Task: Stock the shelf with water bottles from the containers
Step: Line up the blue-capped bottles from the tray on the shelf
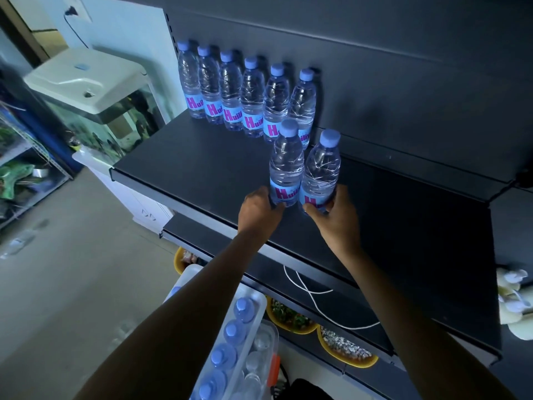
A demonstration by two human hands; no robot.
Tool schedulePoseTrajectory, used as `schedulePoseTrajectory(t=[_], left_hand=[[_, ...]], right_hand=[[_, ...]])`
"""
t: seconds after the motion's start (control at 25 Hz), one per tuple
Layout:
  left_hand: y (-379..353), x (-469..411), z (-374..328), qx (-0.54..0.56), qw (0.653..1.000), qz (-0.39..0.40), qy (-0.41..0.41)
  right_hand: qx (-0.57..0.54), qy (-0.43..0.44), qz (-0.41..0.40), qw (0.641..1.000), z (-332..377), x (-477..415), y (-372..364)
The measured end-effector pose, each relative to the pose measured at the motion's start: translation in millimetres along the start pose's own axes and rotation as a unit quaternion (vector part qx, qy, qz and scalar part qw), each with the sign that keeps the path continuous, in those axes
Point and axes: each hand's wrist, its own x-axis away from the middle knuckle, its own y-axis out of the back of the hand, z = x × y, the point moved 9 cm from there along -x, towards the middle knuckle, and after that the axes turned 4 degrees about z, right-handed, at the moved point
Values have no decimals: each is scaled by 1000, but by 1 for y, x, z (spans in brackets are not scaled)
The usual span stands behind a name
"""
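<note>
Clear bottles, blue caps, pink-lettered labels: left hand (261, 210) clamped on one bottle (286, 166), right hand (336, 216) on its neighbour (321, 171) (both upright, touching).

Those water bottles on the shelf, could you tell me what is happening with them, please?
A person is stocking the dark shelf. The left hand and right hand each hold a water bottle upright, side by side. Six bottles already line the back. More wait in a clear container below.

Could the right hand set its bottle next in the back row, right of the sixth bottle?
Probably yes: the right hand already has a grip on its bottle, and the shelf right of the sixth bottle looks bare.
</note>
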Motion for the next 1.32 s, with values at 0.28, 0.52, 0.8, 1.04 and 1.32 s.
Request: schedulePoseTrajectory(t=[0.28,0.52,0.8,1.04,1.32], left_hand=[[-20,-25,-17,-19,998,-42,47],[-53,-63,-41,124,978,18,167],[-61,-85,-67,188,976,-1,113],[-75,-90,-56,256,963,39,71],[-81,-81,-56,190,980,66,7]], right_hand=[[7,-16,7,1000,-10,-40,15],[-42,-82,-14,996,-21,-81,22],[-106,-123,-58,985,-35,-106,26],[-140,-138,-140,970,-51,-102,24],[-151,-120,-187,963,-57,-101,23]])
